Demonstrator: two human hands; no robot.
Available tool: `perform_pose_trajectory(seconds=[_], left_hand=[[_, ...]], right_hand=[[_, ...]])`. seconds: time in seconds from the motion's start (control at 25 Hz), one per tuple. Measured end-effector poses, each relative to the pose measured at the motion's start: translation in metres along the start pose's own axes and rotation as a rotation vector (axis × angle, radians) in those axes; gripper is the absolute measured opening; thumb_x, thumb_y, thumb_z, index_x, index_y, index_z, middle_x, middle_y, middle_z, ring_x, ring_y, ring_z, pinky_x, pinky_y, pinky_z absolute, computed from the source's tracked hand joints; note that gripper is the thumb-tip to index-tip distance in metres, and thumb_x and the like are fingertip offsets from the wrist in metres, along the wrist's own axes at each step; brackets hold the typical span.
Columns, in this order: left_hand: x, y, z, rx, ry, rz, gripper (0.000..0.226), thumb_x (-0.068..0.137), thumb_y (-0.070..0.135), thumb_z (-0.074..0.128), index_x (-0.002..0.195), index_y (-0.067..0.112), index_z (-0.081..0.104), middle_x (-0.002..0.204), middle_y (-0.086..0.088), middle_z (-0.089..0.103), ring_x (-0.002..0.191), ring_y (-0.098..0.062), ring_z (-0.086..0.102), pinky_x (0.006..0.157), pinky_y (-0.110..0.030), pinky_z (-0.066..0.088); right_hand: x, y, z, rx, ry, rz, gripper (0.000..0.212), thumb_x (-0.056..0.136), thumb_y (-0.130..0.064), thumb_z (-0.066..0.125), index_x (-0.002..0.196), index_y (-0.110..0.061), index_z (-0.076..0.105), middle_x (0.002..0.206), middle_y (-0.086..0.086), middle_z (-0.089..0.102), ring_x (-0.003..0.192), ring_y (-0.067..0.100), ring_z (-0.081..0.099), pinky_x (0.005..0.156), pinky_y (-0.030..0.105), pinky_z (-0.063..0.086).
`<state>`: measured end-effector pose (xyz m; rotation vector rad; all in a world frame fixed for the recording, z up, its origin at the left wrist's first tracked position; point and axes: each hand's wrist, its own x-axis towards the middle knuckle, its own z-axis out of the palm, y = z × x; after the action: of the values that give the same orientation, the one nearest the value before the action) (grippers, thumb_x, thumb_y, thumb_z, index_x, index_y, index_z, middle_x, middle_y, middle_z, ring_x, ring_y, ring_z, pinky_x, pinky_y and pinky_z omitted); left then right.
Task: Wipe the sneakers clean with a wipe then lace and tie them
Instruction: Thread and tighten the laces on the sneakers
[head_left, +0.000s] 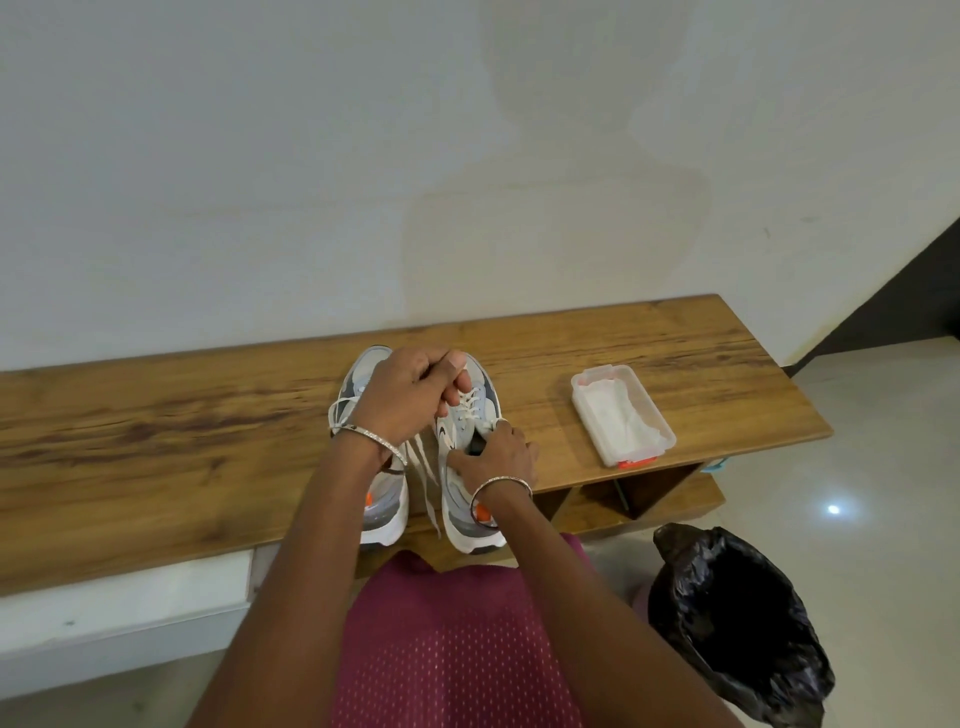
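Wooden bench (675, 353) against a plain wall, lacing step in progress.

A white lace (423, 470) is pinched in the closed left hand (410, 395), while the right hand (498, 457) is clamped around the right sneaker (470, 415) collar. Both sneakers are parked mid-bench, the left sneaker (382, 512) just beside. Laces look limp and slippery, so they're probably best gripped near the tips. Wipe box (621, 421) and bin (737, 623) are sitting off right.

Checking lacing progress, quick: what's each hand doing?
Left hand: closed, pinching a white lace.
Right hand: gripping the right sneaker at its collar.
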<state>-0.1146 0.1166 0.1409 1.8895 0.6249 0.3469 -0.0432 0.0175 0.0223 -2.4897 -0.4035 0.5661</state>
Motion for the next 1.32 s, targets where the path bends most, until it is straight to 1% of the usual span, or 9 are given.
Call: perform_pose_trajectory(seconds=[0.12,0.24,0.32,0.44,0.56,0.68,0.84,1.04,1.32], left_hand=[[-0.007,-0.013,-0.021,0.363,-0.077,-0.129,0.04,0.1,0.038,0.053,0.072,0.017,0.073,0.067,0.004,0.071,0.063,-0.012,0.067,0.065,-0.029,0.055],[-0.018,-0.025,-0.012,0.728,0.044,-0.115,0.036,0.096,0.043,0.056,0.077,0.016,0.07,0.075,0.003,0.071,0.07,-0.017,0.065,0.064,-0.03,0.049],[-0.021,-0.028,0.001,0.596,0.16,-0.073,0.019,0.095,0.035,0.059,0.091,0.02,0.069,0.088,0.005,0.071,0.081,-0.015,0.066,0.072,-0.03,0.051],[-0.01,-0.042,0.024,0.549,0.088,-0.066,0.015,0.096,0.028,0.058,0.101,0.018,0.069,0.099,0.001,0.072,0.091,-0.017,0.066,0.079,-0.031,0.051],[0.004,-0.062,0.042,0.68,-0.055,-0.122,0.024,0.099,0.027,0.053,0.114,0.014,0.065,0.111,-0.007,0.07,0.104,-0.024,0.063,0.085,-0.036,0.05],[0.012,-0.075,0.05,0.703,-0.106,-0.171,0.028,0.1,0.029,0.052,0.124,0.014,0.057,0.12,-0.01,0.065,0.112,-0.028,0.059,0.087,-0.038,0.046],[0.013,-0.08,0.053,0.662,-0.099,-0.199,0.027,0.1,0.031,0.053,0.119,0.012,0.054,0.114,-0.011,0.067,0.106,-0.03,0.061,0.084,-0.039,0.047],[0.012,-0.08,0.052,0.655,-0.088,-0.181,0.019,0.1,0.032,0.052,0.104,0.014,0.054,0.098,-0.01,0.068,0.094,-0.03,0.063,0.081,-0.043,0.05],[0.007,-0.051,0.032,0.687,-0.032,-0.259,0.034,0.099,0.037,0.048,0.094,0.01,0.067,0.086,-0.007,0.068,0.082,-0.027,0.065,0.075,-0.037,0.051]], right_hand=[[-0.004,0.004,-0.002,0.04,0.006,-0.012,0.074,0.071,-0.06,0.074,0.125,-0.014,0.051,0.126,0.004,0.055,0.121,0.029,0.045,0.096,0.043,0.043],[0.002,0.016,-0.018,0.385,-0.058,0.031,0.067,0.072,-0.065,0.074,0.11,-0.012,0.059,0.104,0.002,0.065,0.101,0.023,0.06,0.085,0.038,0.052],[0.008,0.025,-0.032,0.479,-0.063,0.066,0.056,0.083,-0.061,0.066,0.106,-0.011,0.064,0.098,0.004,0.069,0.091,0.02,0.065,0.081,0.037,0.054],[0.016,0.037,-0.057,0.444,-0.098,0.073,0.025,0.096,-0.036,0.059,0.091,-0.014,0.069,0.08,0.002,0.069,0.068,0.015,0.06,0.073,0.036,0.051],[0.015,0.043,-0.087,0.533,-0.11,0.046,0.027,0.098,-0.029,0.058,0.083,-0.014,0.075,0.062,-0.001,0.051,0.055,0.012,0.043,0.054,0.028,0.039],[0.011,0.04,-0.11,0.699,-0.128,-0.007,0.031,0.101,-0.028,0.055,0.086,-0.01,0.074,0.055,-0.006,0.04,0.048,0.008,0.034,0.047,0.024,0.032],[0.003,0.024,-0.129,0.833,-0.228,-0.151,0.03,0.105,-0.019,0.046,0.094,-0.005,0.07,0.056,-0.003,0.04,0.05,0.01,0.033,0.049,0.024,0.032],[-0.005,0.004,-0.131,0.874,-0.287,-0.332,0.029,0.105,-0.015,0.045,0.087,-0.005,0.066,0.055,-0.002,0.044,0.051,0.01,0.037,0.052,0.023,0.033],[-0.014,0.008,-0.14,0.814,-0.189,-0.256,0.029,0.102,-0.022,0.054,0.085,-0.007,0.073,0.056,0.0,0.051,0.052,0.012,0.04,0.053,0.024,0.035]])
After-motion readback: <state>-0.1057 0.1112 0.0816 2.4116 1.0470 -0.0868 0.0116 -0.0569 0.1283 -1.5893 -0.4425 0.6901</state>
